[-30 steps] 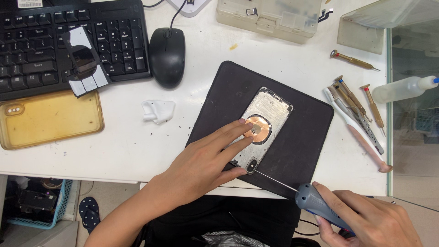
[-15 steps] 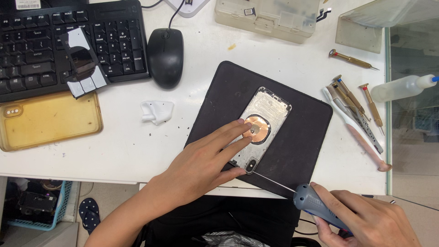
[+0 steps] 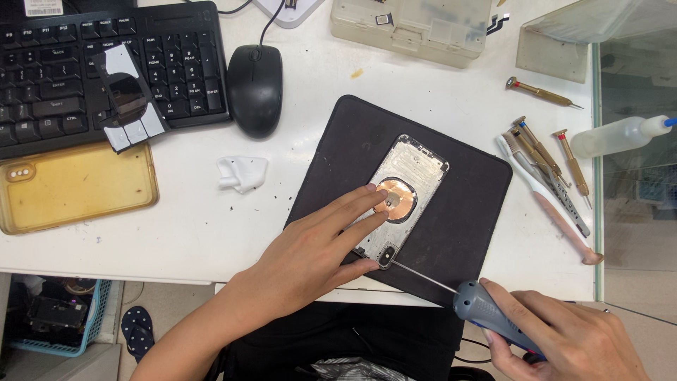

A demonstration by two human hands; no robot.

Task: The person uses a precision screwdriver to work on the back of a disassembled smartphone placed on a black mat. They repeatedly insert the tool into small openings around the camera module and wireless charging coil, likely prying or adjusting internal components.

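The opened silver phone housing with its copper coil (image 3: 402,201) is being pinned flat on the black rubber mat (image 3: 458,212) under the spread left fingers (image 3: 356,212), while the grey-handled screwdriver (image 3: 486,310), clamped in the right fingers (image 3: 518,317), is being brought since a second ago to the housing's near corner.

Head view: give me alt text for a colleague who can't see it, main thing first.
A left hand presses down an opened phone housing on a black mat, while the right hand holds a grey-handled screwdriver with its tip at the housing's near corner. Around the mat on the white desk lie a keyboard, mouse, clear phone case and several small screwdrivers.
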